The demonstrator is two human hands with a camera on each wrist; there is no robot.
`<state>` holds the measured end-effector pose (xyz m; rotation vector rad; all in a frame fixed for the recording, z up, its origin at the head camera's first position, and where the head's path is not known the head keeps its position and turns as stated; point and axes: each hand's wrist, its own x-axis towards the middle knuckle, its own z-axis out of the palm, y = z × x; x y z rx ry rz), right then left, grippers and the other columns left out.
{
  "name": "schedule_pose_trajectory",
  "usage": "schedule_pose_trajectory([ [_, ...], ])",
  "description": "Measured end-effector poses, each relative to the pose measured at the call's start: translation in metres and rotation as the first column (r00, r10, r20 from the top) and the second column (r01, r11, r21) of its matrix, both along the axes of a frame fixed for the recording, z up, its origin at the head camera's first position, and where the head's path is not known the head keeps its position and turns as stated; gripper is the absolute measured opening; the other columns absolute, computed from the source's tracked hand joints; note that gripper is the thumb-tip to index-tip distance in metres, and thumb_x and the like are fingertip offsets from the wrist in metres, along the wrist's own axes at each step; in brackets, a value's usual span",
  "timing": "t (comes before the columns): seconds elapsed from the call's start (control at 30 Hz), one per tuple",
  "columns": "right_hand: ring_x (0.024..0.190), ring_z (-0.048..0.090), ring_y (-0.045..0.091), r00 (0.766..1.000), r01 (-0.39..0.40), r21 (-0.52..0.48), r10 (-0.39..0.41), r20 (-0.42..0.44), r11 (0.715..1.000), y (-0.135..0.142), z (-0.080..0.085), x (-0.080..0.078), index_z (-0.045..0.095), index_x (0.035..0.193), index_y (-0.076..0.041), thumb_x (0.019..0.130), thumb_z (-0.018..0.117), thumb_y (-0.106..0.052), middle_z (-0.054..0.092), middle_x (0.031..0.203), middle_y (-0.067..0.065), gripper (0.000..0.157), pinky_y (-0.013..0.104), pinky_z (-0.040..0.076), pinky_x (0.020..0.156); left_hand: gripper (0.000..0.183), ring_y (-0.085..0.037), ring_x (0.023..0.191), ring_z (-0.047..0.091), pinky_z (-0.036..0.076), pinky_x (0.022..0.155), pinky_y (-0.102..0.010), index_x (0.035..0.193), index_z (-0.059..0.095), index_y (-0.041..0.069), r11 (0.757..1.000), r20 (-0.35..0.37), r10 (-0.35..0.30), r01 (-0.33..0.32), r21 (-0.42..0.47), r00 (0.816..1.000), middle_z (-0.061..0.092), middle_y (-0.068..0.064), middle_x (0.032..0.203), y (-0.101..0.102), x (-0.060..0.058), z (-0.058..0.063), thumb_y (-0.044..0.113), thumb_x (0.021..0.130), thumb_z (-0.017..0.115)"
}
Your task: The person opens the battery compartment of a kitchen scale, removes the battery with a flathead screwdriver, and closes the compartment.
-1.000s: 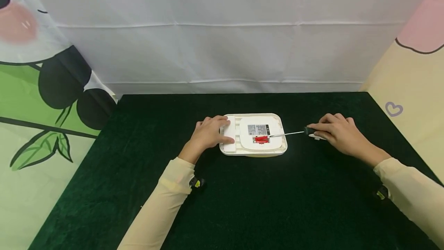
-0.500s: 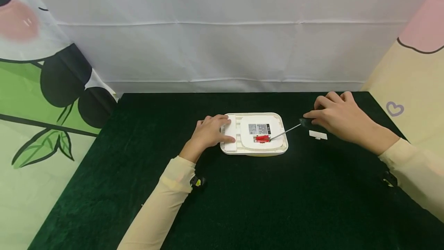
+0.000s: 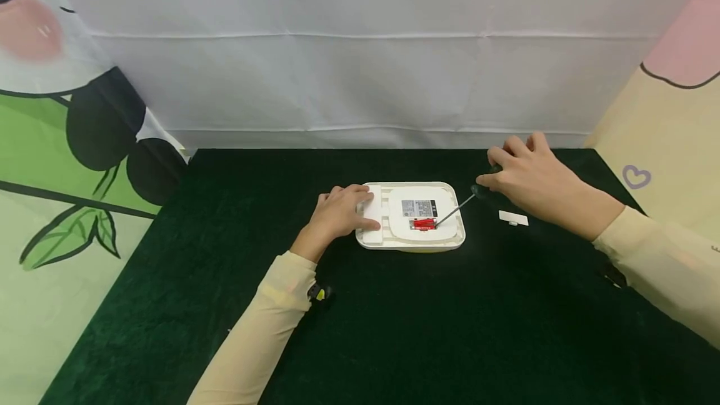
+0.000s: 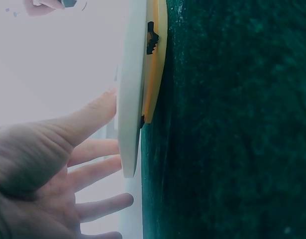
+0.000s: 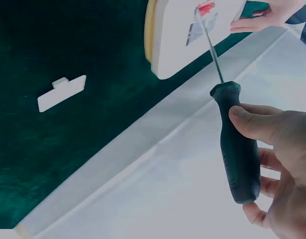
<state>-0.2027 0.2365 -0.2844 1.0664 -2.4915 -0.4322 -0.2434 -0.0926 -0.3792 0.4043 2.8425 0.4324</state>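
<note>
A white, rounded rectangular device point(image 3: 396, 242) lies on the green cloth, its label point(image 3: 419, 208) and open battery compartment facing up. Red batteries point(image 3: 423, 224) sit in the compartment. My left hand point(image 3: 337, 212) rests on the device's left end, thumb and fingertips on the white strip point(image 3: 372, 214). In the left wrist view its fingers are mostly straight. My right hand point(image 5: 277, 154) grips the dark handle of a screwdriver point(image 5: 237, 144). The shaft slants down leftward, its tip at the right end of the batteries.
A small white battery cover point(image 3: 514, 217) with a tab lies on the cloth right of the device. Behind the green table point(image 3: 270, 174) hangs a white curtain point(image 3: 337, 80); printed cloths stand at both sides. A yellow layer point(image 4: 160, 74) shows under the device.
My right hand has risen and moved left, tilting the screwdriver from nearly flat to steeper. Its tip has shifted slightly down to the batteries' right end. The left hand stays put.
</note>
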Motion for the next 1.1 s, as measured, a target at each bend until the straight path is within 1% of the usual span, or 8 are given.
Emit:
schedule_pose_trajectory([
  [0.17,0.090,0.049,0.030,0.991,0.070,-0.075,-0.061,0.123,0.995,0.020,-0.016,-0.005,0.077,0.108,-0.022,0.081,0.079,-0.015,0.060,0.100,0.009,0.028,0.050,0.036,0.073,0.073,-0.028,0.132,0.038,0.027,0.110,-0.053,0.145,0.049,0.023,1.000,-0.010,-0.017,0.017,0.004,1.000,0.038,0.003,0.156,0.002,-0.001,-0.001,0.053,0.083,0.072],
  [0.27,0.095,0.049,0.029,0.964,0.150,-0.184,-0.103,0.247,0.971,0.040,-0.037,-0.003,0.075,0.112,-0.024,0.084,0.077,-0.017,0.060,0.102,0.006,0.028,0.050,0.035,0.076,0.073,-0.028,0.132,0.038,0.027,0.110,-0.053,0.145,0.049,0.023,1.000,-0.006,-0.020,0.020,0.000,1.000,0.038,0.004,0.155,0.004,-0.001,-0.002,0.053,0.083,0.072],
  [0.33,0.096,0.050,0.029,0.951,0.175,-0.242,-0.100,0.292,0.954,0.052,-0.052,-0.001,0.074,0.114,-0.024,0.086,0.075,-0.016,0.061,0.103,0.006,0.029,0.049,0.033,0.075,0.073,-0.028,0.132,0.038,0.027,0.111,-0.053,0.145,0.048,0.023,1.000,-0.001,-0.021,0.021,-0.003,1.000,0.038,0.004,0.156,0.005,-0.001,-0.001,0.052,0.083,0.072],
  [0.5,0.094,0.048,0.025,0.949,0.168,-0.355,-0.053,0.311,0.920,0.068,-0.082,0.004,0.072,0.117,-0.021,0.086,0.073,-0.014,0.060,0.105,0.006,0.031,0.044,0.028,0.074,0.072,-0.027,0.133,0.037,0.026,0.111,-0.053,0.146,0.048,0.024,1.000,0.011,-0.015,0.015,0.000,1.000,0.037,0.004,0.156,0.006,0.001,-0.001,0.052,0.084,0.072],
  [0.67,0.090,0.045,0.020,0.951,0.149,-0.422,-0.013,0.308,0.894,0.074,-0.101,0.008,0.072,0.118,-0.020,0.084,0.074,-0.011,0.060,0.105,0.003,0.035,0.037,0.022,0.071,0.072,-0.028,0.133,0.037,0.026,0.110,-0.053,0.146,0.048,0.024,1.000,0.010,-0.014,0.014,0.005,1.000,0.037,0.005,0.156,0.005,0.002,-0.002,0.052,0.084,0.072],
  [0.87,0.092,0.046,0.021,0.953,0.169,-0.406,-0.043,0.301,0.898,0.074,-0.097,0.009,0.073,0.117,-0.022,0.084,0.075,-0.012,0.060,0.105,0.003,0.034,0.040,0.025,0.072,0.073,-0.028,0.133,0.037,0.026,0.110,-0.053,0.146,0.048,0.024,1.000,0.006,-0.010,0.010,0.011,1.000,0.037,0.004,0.156,0.006,0.004,-0.003,0.052,0.083,0.072],
  [1.0,0.094,0.048,0.025,0.953,0.179,-0.352,-0.073,0.294,0.919,0.065,-0.078,0.005,0.073,0.115,-0.022,0.085,0.074,-0.014,0.061,0.103,0.005,0.031,0.045,0.028,0.074,0.073,-0.028,0.133,0.037,0.026,0.110,-0.052,0.146,0.048,0.025,1.000,0.008,0.001,-0.001,0.005,1.000,0.037,0.005,0.156,0.005,0.004,-0.003,0.052,0.083,0.073],
  [1.1,0.094,0.049,0.027,0.965,0.152,-0.296,-0.078,0.249,0.943,0.054,-0.059,0.001,0.075,0.112,-0.023,0.083,0.077,-0.015,0.061,0.101,0.006,0.031,0.046,0.030,0.074,0.073,-0.028,0.133,0.036,0.026,0.110,-0.052,0.145,0.048,0.024,1.000,0.003,0.005,-0.005,0.001,1.000,0.037,0.004,0.156,0.003,0.003,-0.004,0.053,0.083,0.073],
])
